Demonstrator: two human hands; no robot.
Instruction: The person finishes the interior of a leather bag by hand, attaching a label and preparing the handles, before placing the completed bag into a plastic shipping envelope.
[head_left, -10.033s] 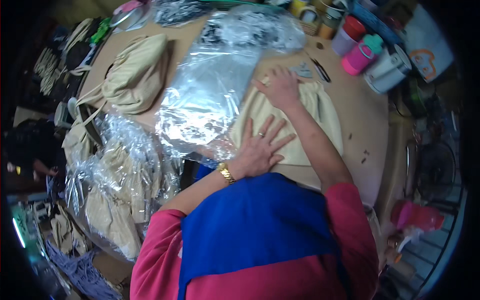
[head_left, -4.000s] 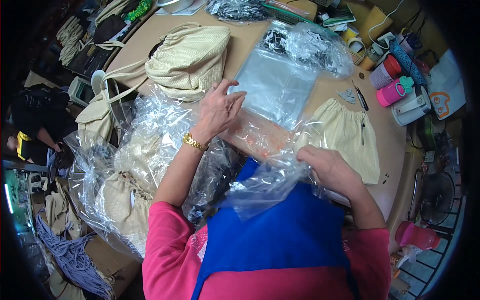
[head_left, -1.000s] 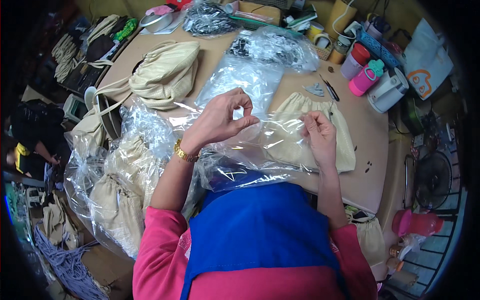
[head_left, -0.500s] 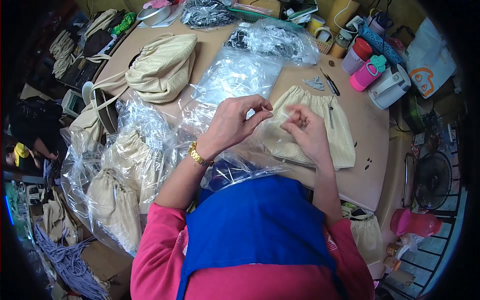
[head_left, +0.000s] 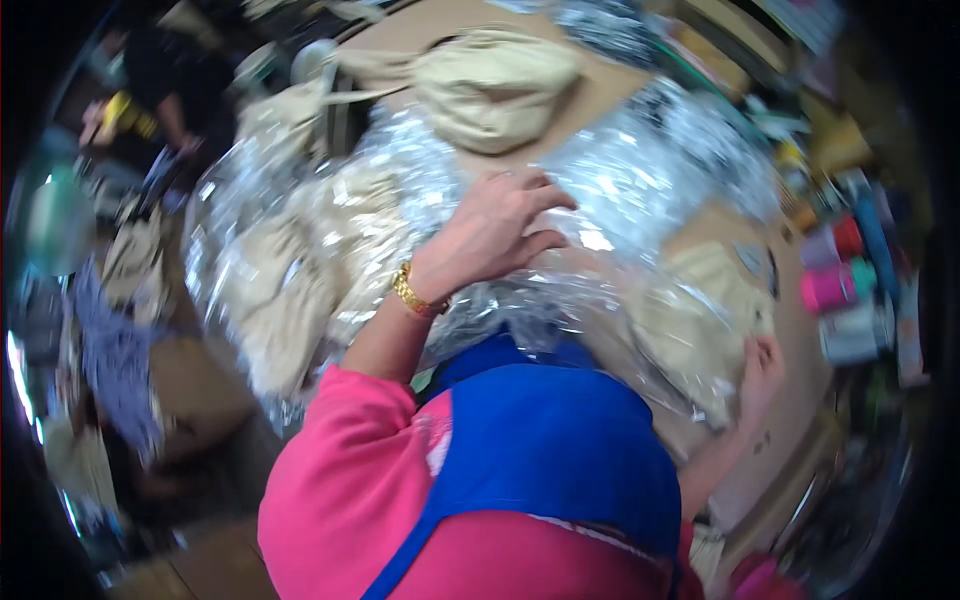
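My left hand (head_left: 505,225), with a gold watch band at its wrist, hovers over crumpled clear plastic. Its thumb and fingers are apart, and nothing shows between them. Beside the right edge of a cream woven drawstring bag (head_left: 690,300) is my right hand (head_left: 762,375). Its fingers look curled but are smeared by motion, so their grip does not show. A clear plastic bag (head_left: 590,290) spreads from below my left hand across to the cream bag and overlaps part of it. More cream bags (head_left: 275,300) lie inside clear plastic to the left.
Another cream bag with straps (head_left: 495,85) sits at the far side of the table. Flat plastic sleeves (head_left: 620,180) lie at the centre back. A pink bottle (head_left: 828,287) and a kettle (head_left: 855,332) stand at the right edge. Someone in dark clothing (head_left: 190,80) is at the far left.
The view has swung to the right and blurred. My hands have parted: the right has moved right and nearer me, beside the cream bag. Clear plastic now overlaps that bag.
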